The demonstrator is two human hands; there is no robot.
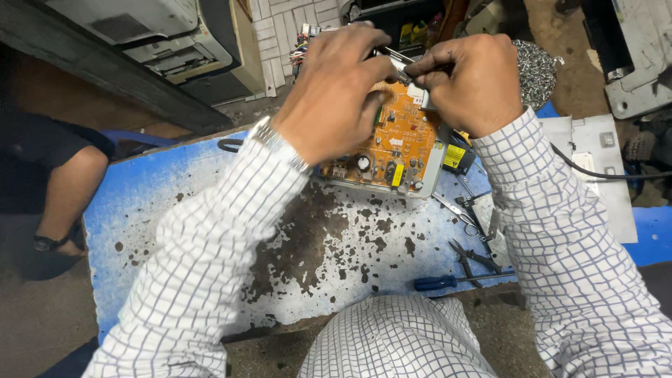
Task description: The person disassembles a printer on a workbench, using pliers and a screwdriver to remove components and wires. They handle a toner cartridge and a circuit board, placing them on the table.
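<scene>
An orange circuit board (402, 143) is gripped by the left hand (332, 87) at the far edge of the blue table (154, 210); a thin metal tool (399, 66) is pinched in the right hand (472, 80) above it.

Over a worn blue bench (175, 210), the left hand (332, 94) and right hand (469, 84) meet above an orange circuit board (399, 143), pinching a thin metal tool (400, 59), while scissors (458, 213), pliers (472, 260) and a blue-handled screwdriver (448, 281) lie nearby.
</scene>
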